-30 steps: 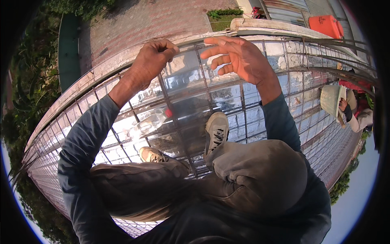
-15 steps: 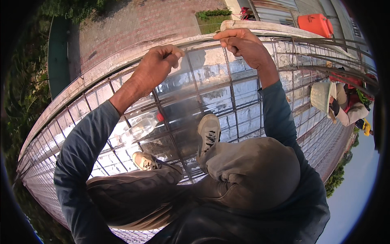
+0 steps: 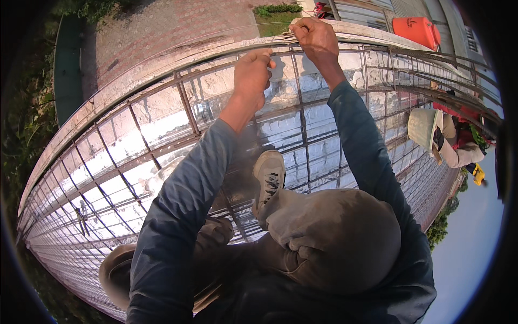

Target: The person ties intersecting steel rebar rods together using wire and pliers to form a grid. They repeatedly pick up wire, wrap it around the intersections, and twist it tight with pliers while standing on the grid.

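Observation:
My right hand (image 3: 318, 44) is closed in a pinch at the slab's far edge, above a bar of the steel rebar grid (image 3: 302, 127). A thin pale line runs along that edge toward its fingertips; what they grip is too small to make out. My left hand (image 3: 251, 75) is just left of it and nearer to me, fingers curled and the index pointing right toward the edge bar. Anything between its thumb and finger is hidden. Under the grid lies a shiny, silvery sheet-like surface (image 3: 178, 121). My left sleeve covers most of the clear bottle.
My shoe (image 3: 268, 175) stands on the grid. A small dark object (image 3: 82, 218) lies on the bars at left. Loose long bars (image 3: 448, 58) stick out at right, near a person with a pale bucket (image 3: 422, 127). Beyond the edge are paving (image 3: 178, 24) and an orange container (image 3: 414, 32).
My left hand has moved right, closer to my right hand, and its sleeve now covers the red-capped bottle. My right hand has shifted slightly up and turned. My left leg has moved.

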A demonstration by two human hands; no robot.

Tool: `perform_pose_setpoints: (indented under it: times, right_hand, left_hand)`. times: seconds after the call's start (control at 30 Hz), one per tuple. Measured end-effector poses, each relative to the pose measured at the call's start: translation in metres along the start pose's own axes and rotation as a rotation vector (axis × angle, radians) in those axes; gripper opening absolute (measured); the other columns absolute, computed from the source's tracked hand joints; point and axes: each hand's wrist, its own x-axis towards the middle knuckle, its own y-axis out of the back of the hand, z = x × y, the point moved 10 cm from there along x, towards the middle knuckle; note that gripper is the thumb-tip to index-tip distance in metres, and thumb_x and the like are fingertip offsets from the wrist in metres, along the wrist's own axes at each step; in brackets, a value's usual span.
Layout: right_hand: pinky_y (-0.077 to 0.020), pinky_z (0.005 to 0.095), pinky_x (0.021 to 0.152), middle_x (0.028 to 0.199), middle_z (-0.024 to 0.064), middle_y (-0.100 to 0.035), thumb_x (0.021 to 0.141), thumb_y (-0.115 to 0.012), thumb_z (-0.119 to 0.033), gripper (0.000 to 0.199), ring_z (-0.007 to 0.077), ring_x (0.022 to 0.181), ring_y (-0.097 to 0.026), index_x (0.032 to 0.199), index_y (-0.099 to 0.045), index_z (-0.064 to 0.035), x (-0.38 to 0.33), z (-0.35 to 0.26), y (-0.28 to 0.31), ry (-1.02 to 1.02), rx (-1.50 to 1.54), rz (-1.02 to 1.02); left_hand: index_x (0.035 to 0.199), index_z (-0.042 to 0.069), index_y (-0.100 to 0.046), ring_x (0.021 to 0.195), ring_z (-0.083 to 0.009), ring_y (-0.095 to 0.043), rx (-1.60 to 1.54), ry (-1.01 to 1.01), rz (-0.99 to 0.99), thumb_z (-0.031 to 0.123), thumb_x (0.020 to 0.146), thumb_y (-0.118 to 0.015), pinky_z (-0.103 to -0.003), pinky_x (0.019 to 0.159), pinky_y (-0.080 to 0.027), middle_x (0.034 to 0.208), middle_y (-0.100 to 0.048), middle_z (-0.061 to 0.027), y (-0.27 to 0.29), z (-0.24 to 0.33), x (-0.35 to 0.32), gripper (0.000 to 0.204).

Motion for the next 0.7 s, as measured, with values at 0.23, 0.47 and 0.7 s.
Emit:
perform_pose_setpoints:
  times: [0.23, 0.47, 0.7]
  right_hand:
    - [-0.0462, 0.0355, 0.058, 0.070, 0.0056, -0.068, 0.094, -0.077, -0.027, 0.025, 0.0205, 0.059, -0.059, 0.083, -0.072, -0.0059, -0.015, 0.022, -0.003, -0.236, 0.267, 0.008]
    - [-0.0295, 0.0202, 0.052, 0.071, -0.0097, -0.057, 0.098, -0.076, -0.021, 0.014, -0.0007, 0.059, -0.040, 0.094, -0.073, -0.0074, -0.038, 0.027, -0.008, -0.492, 0.837, -0.233]
    - [-0.0333, 0.0212, 0.054, 0.077, -0.0043, -0.061, 0.098, -0.071, -0.016, 0.013, 0.0013, 0.061, -0.044, 0.103, -0.074, -0.0044, -0.037, -0.036, -0.016, -0.484, 0.814, -0.582]
  left_hand:
    - [0.123, 0.008, -0.067, 0.065, -0.0070, -0.050, -0.103, 0.084, -0.083, 0.014, 0.107, -0.058, -0.021, 0.052, -0.039, 0.088, -0.064, 0.0006, -0.005, -0.021, -0.001, 0.019]
    - [0.124, 0.007, -0.065, 0.071, -0.0085, -0.056, -0.116, 0.065, -0.161, 0.018, 0.107, -0.060, -0.022, 0.055, -0.047, 0.097, -0.065, -0.0014, -0.016, -0.017, 0.007, 0.020]
    - [0.106, 0.005, -0.070, 0.070, -0.0076, -0.052, 0.252, -0.144, -0.239, 0.025, 0.105, -0.063, -0.024, 0.060, -0.044, 0.088, -0.064, 0.0008, -0.019, 0.036, -0.003, 0.021]
